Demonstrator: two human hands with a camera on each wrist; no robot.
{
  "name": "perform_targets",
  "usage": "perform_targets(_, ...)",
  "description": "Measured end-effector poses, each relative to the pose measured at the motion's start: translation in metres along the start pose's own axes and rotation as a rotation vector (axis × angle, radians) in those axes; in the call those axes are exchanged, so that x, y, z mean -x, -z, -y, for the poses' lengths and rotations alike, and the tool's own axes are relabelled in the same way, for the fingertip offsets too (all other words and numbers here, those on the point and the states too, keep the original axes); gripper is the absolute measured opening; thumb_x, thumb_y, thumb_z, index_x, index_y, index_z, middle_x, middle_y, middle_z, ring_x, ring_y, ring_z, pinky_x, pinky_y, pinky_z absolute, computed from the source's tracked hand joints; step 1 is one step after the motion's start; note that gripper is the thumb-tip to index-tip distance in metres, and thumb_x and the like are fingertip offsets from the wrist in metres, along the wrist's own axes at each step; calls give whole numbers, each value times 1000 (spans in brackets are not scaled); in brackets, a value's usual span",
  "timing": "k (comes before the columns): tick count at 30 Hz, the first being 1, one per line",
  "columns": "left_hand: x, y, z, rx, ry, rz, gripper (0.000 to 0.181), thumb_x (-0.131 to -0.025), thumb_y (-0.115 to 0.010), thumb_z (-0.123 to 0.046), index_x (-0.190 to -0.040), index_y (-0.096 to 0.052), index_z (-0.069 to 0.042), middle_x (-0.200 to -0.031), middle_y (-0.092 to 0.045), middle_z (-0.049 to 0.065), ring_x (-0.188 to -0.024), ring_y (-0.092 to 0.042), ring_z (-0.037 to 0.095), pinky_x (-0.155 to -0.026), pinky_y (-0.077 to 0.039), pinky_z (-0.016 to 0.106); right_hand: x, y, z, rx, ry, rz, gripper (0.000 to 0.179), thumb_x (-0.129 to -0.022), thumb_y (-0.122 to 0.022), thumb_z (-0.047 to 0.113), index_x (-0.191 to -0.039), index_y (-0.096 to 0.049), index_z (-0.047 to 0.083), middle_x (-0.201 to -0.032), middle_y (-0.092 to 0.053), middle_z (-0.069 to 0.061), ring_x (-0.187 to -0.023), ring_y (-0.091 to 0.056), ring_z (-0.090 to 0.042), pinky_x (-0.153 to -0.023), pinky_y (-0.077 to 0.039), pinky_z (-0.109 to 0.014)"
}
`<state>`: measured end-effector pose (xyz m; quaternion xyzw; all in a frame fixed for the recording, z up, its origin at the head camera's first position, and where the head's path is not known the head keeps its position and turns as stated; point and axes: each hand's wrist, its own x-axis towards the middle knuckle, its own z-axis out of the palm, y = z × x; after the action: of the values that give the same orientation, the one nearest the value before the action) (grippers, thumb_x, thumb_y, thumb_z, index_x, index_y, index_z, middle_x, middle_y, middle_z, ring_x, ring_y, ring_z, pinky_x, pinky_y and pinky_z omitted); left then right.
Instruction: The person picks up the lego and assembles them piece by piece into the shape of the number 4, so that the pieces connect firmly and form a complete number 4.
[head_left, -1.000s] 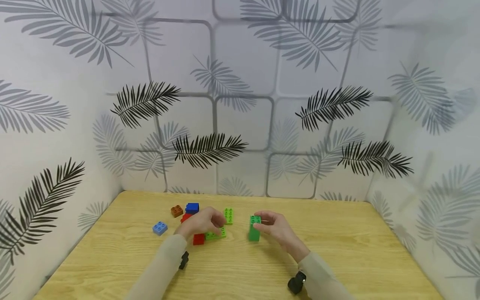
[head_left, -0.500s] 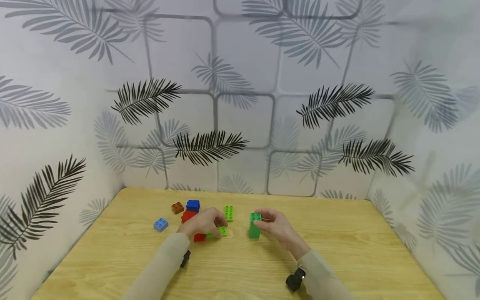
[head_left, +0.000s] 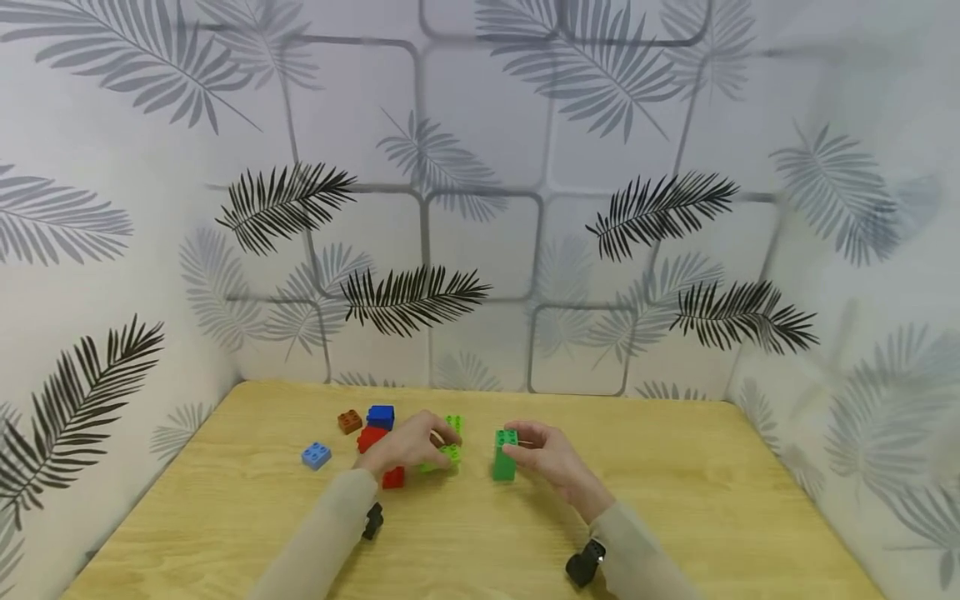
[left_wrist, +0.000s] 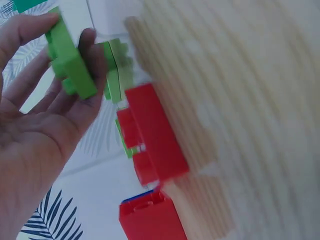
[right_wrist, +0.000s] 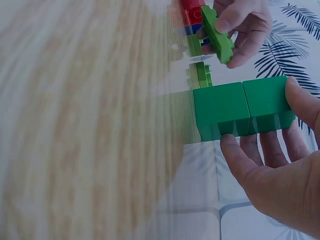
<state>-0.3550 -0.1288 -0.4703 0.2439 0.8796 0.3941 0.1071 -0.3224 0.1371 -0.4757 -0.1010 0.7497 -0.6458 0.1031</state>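
Note:
My left hand [head_left: 411, 442] pinches a light green toy building brick [left_wrist: 70, 57] between thumb and fingertips, raised over the table with its studs turned toward the palm in the left wrist view. Close beyond it is another light green brick [head_left: 454, 423], partly covered by the fingers in the head view. My right hand [head_left: 553, 460] grips an upright stack of two dark green bricks [right_wrist: 245, 107], thumb on one side and fingers on the other. The stack [head_left: 505, 463] has its studs facing up. Red bricks [head_left: 393, 477] lie beside my left wrist, partly hidden by that hand.
Left of my left hand are another red brick [head_left: 372, 439], a dark blue brick [head_left: 381, 416], a brown brick [head_left: 349, 422] and a light blue brick [head_left: 316, 455]. The wooden table [head_left: 675, 483] meets a leaf-patterned wall [head_left: 480, 333] at its back edge.
My left hand has closed on the light green brick, which lay flat on the table, and lifted it slightly to the right. My right hand stays on the dark green stack.

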Motion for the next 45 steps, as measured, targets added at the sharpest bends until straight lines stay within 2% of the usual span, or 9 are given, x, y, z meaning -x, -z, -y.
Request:
perform_targets(7, -3, -8, -9, 119, -65, -66, 38, -86, -71, -17, -124, -68, -11, -125, -66, 6, -114, -61, 27, -98, -49, 47, 3, 1, -3, -5, -5, 3, 50, -92, -70, 19, -136, -55, 1, -131, -59, -17, -110, -60, -18, -95, -53, -40)
perform_targets(14, -3, -8, -17, 189, -114, -160, 35, -88, -70, -18, -122, -69, -13, -122, -67, 6, -107, -63, 21, -90, -53, 36, 0, 2, -1, -2, -4, 22, 48, -92, -71, 20, -134, -56, 3, -130, -60, -16, -109, -60, -17, -96, -52, -41)
perform_targets(19, -6, -12, -22, 179, -134, -181, 34, -88, -72, -19, -121, -70, -13, -121, -68, 6, -104, -64, 17, -87, -53, 31, 0, 0, 0, -3, 9, 27, 47, -92, -70, 19, -134, -56, 2, -131, -59, -18, -109, -60, -17, -96, -52, -44)
perform_targets(25, -8, -15, -28, 264, -136, -217, 36, -89, -73, -22, -125, -68, -14, -127, -66, 6, -109, -63, 20, -86, -54, 33, -3, 1, -2, 3, 16, 5, 47, -91, -71, 20, -132, -58, 3, -129, -61, -16, -108, -61, -18, -92, -54, -40)
perform_targets(29, -8, -20, -32, 296, -151, -200, 37, -90, -73, -21, -125, -67, -12, -126, -66, 7, -105, -65, 20, -83, -55, 29, -2, 2, -3, -5, 7, 17, 51, -90, -72, 21, -135, -56, 2, -130, -61, -15, -111, -61, -21, -93, -54, -40)
perform_targets(33, -8, -27, -35, 286, -182, -184, 38, -91, -71, -23, -126, -66, -11, -125, -67, 7, -104, -65, 17, -83, -55, 25, 1, 1, -3, -4, 11, 23, 51, -91, -72, 21, -136, -55, 3, -133, -59, -17, -114, -60, -23, -94, -53, -41)
perform_targets(36, -10, -31, -35, 271, -195, -200, 37, -91, -72, -25, -126, -67, -13, -122, -68, 4, -99, -66, 14, -81, -55, 24, 2, 1, -3, -2, 9, 24, 50, -91, -71, 21, -135, -55, 2, -134, -58, -19, -116, -60, -25, -94, -53, -41)
perform_targets(41, -12, -36, -36, 245, -195, -232, 35, -90, -73, -28, -123, -69, -17, -121, -69, 1, -95, -66, 11, -77, -55, 25, 1, 2, -5, 2, -4, 25, 53, -91, -71, 20, -136, -53, 0, -135, -57, -21, -117, -59, -27, -94, -54, -41)
perform_targets(45, -15, -38, -40, 208, -186, -227, 35, -90, -72, -31, -123, -69, -20, -123, -68, -2, -97, -64, 9, -78, -54, 26, -1, 2, -4, -4, -4, 23, 55, -91, -72, 21, -137, -52, -1, -135, -57, -21, -117, -60, -26, -94, -54, -42)
